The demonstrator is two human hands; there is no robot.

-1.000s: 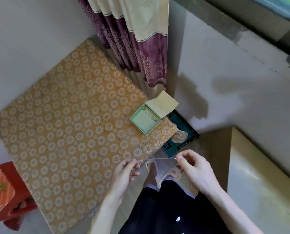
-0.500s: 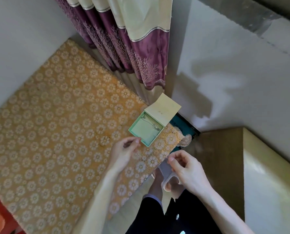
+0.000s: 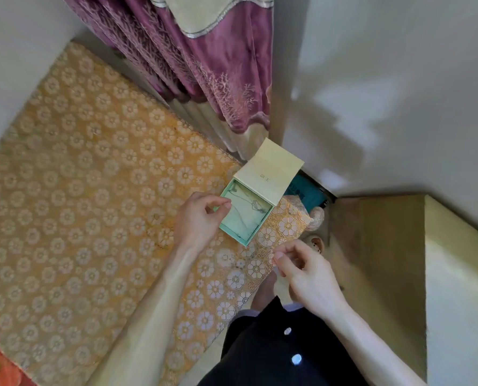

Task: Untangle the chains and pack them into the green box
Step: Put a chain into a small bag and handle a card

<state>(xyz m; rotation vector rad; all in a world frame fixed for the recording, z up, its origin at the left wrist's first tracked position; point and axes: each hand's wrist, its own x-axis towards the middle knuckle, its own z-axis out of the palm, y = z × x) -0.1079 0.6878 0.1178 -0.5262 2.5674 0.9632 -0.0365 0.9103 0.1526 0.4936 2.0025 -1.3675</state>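
Fingers: your left hand (image 3: pixel 201 221) has thumb and forefinger pinched on a thin chain (image 3: pixel 255 206) at the left rim of the green box (image 3: pixel 233 237), with the other fingers curled. Your right hand (image 3: pixel 306 274) is pinched too, but whatever's in it is too fine to see.
Box spot: near right corner of the floral tablecloth (image 3: pixel 93 190), with your right hand nearer, just off the table edge.
Box pointing: roughly square, turned diagonal, one corner aimed near. The lid (image 3: pixel 271 171) is flipped open on the far right side.
Chain line: slants from the box's far left corner toward its right wall.
Count: one box, one lid, two hands. I can't count the chain strands inside.
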